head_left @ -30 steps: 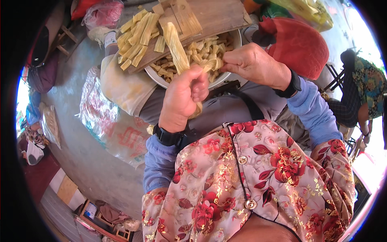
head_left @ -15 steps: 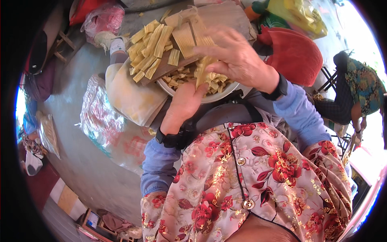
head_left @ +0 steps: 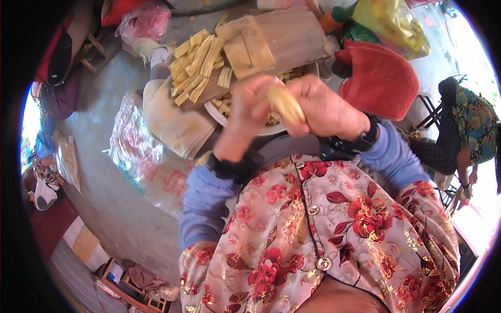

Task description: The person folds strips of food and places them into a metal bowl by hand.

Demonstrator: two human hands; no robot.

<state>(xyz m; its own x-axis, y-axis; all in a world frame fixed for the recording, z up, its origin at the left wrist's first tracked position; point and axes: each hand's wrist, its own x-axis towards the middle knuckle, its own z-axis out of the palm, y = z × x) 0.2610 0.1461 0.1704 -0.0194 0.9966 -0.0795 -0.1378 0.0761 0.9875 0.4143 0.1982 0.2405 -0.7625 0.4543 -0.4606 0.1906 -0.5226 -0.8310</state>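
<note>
My right hand (head_left: 321, 109) is closed on a pale yellow folded stick (head_left: 286, 107), held over the middle of a metal bowl (head_left: 219, 119) of yellow pieces. My left hand (head_left: 250, 104) is beside the stick's upper left, its fingers smeared by motion, so their grip is unclear. Behind both hands, a wooden board (head_left: 295, 39) lies across the bowl, with a heap of dried yellow sticks (head_left: 195, 60) on its left part and a lighter square piece (head_left: 248, 47) near its middle.
A red cloth (head_left: 378, 78) lies right of the bowl, a stained pale cloth (head_left: 172, 125) left, a silvery sack (head_left: 135, 146) on the floor. Plastic bags (head_left: 143, 26) lie beyond, yellow ones (head_left: 391, 21) at back right. Another person (head_left: 469, 125) sits far right.
The long stick, upright in my left hand earlier, is now shorter or folded and tilted in my right hand. Both hands have drawn together over the bowl, my left moving up.
</note>
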